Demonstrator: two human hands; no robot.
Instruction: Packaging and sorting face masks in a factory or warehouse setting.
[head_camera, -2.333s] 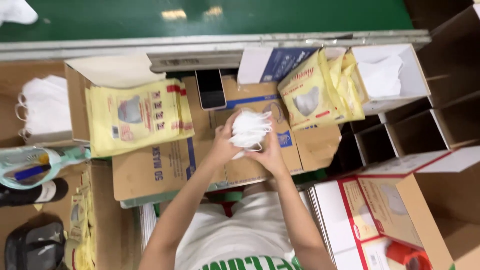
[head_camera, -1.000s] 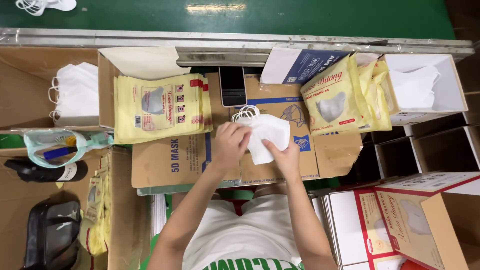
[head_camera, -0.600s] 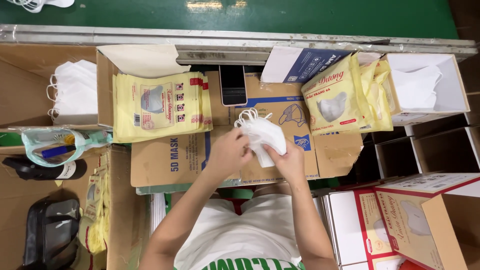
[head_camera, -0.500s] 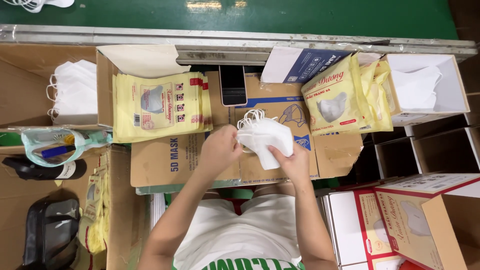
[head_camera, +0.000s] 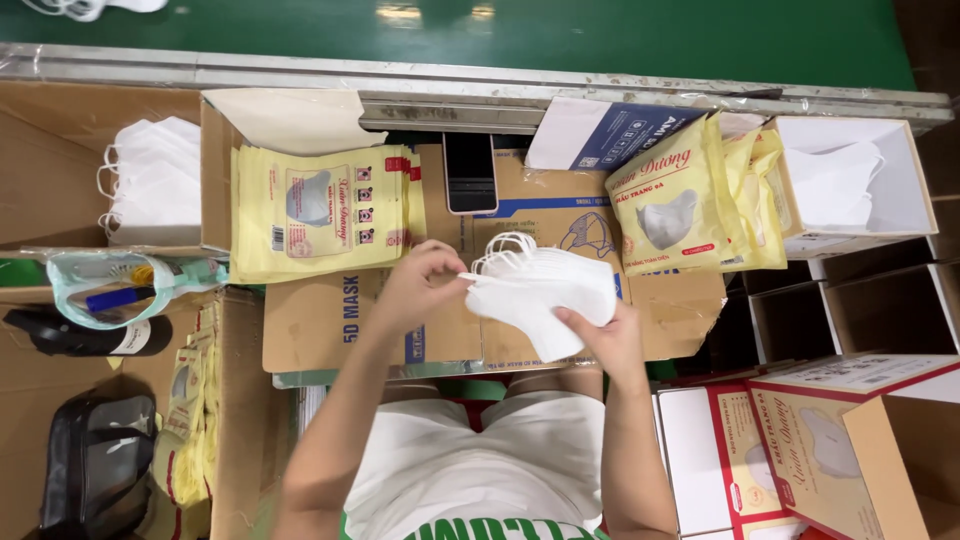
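Note:
A stack of white face masks (head_camera: 545, 295) is held flat above a brown cardboard sheet (head_camera: 340, 325). My right hand (head_camera: 600, 340) grips the stack from below, thumb on its lower edge. My left hand (head_camera: 420, 285) pinches the stack's left edge near the ear loops. To the left lies a pile of yellow mask pouches (head_camera: 315, 210), and to the right another pile of yellow pouches (head_camera: 685, 200) leans against a white box.
A black phone (head_camera: 470, 172) lies on the cardboard. More white masks (head_camera: 155, 190) fill a box at the left. A white open box (head_camera: 850, 185) with masks stands at the right. Red-and-white cartons (head_camera: 800, 440) sit at lower right, a black bag (head_camera: 95, 470) at lower left, a green conveyor (head_camera: 600, 30) above.
The mask stack has been turned and flattened between both hands, shifting slightly right and down. My left hand now pinches its left edge.

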